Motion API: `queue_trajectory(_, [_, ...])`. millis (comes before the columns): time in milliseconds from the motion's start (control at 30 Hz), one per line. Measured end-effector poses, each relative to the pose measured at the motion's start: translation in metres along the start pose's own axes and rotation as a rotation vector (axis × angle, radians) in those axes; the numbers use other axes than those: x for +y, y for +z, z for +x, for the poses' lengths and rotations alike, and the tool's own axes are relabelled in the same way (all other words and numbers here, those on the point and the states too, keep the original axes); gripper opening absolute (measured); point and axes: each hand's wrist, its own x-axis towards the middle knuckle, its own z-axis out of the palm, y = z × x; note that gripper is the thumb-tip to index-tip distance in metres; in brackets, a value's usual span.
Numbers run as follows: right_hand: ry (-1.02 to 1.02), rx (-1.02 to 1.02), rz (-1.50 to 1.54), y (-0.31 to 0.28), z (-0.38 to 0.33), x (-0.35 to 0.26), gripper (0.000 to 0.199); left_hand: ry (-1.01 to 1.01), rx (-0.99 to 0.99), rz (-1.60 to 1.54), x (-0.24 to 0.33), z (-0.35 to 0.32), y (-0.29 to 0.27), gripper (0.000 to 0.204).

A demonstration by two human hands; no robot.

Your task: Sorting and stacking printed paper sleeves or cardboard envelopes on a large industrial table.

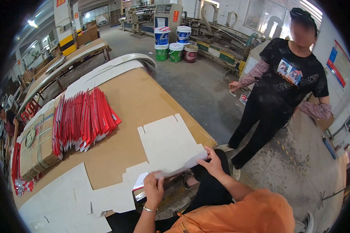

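Two hands on one white carton blank

One flat white carton blank (167, 143) lies on the brown table (144, 97), its near edge reaching past the table's edge toward the person. Two hands hold that near edge. The left hand (154, 189) comes up from the lower edge with a bracelet at the wrist, palm down, its fingers (159, 178) clenched on the blank's lower left corner, thumb on top. The right hand (212, 162) reaches in from an orange sleeve, fingers (206, 155) pinching the lower right corner, which is lifted slightly off the table. The blank thus runs between the two hands, with most of its sheet beyond the fingertips.

Further white blanks (66, 198) lie overlapped at the near left of the table; their number cannot be told. One fanned row of red folded cartons (85, 120) stands to the left, beside one strapped bundle of brown cardboard (37, 143). Five paint buckets (175, 42) are grouped on the floor beyond. One person in black (287, 89) stands on the right, well apart from the table.
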Motion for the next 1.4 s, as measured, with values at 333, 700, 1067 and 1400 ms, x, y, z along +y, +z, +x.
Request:
queue_trajectory(333, [0.080, 0.415, 0.395, 0.022, 0.001, 0.044, 0.070, -0.125, 0.132, 0.703, -0.008, 0.036, 0.032, 0.047])
queue_trajectory(700, [0.280, -0.152, 0.304, 0.052, -0.033, -0.001, 0.027, 0.056, -0.203, 0.660, 0.043, 0.029, 0.061, 0.097])
queue_trajectory(1067, [-0.923, -0.301, -0.578, 0.042, 0.035, -0.019, 0.047, 0.036, -0.194, 0.653, 0.019, 0.000, 0.047, 0.101])
queue_trajectory(1400, [-0.749, -0.246, -0.504, 0.013, 0.058, 0.018, 0.038, 0.041, -0.069, 0.304, -0.016, -0.073, -0.074, 0.047])
